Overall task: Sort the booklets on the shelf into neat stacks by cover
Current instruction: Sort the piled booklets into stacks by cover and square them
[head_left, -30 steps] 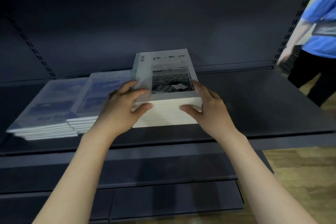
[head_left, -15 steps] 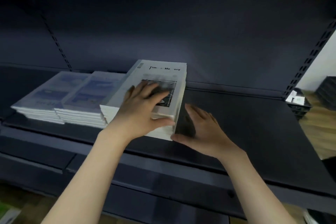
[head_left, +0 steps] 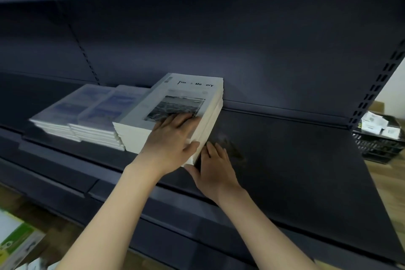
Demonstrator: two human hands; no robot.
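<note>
Both bare forearms reach up and forward from the lower edge of the view. The left hand (head_left: 169,144) lies palm-down with its fingers (head_left: 182,119) spread flat and thumb stretched rightward. The right hand (head_left: 215,166) stands on edge just beside it, fingers straight and pointing forward.

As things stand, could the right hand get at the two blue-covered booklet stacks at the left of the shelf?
Probably not directly. The right hand lies flat against the right side of the tall white photo-cover booklet stack, which stands between it and the blue-covered booklet stacks; the left hand on top is nearer.
</note>
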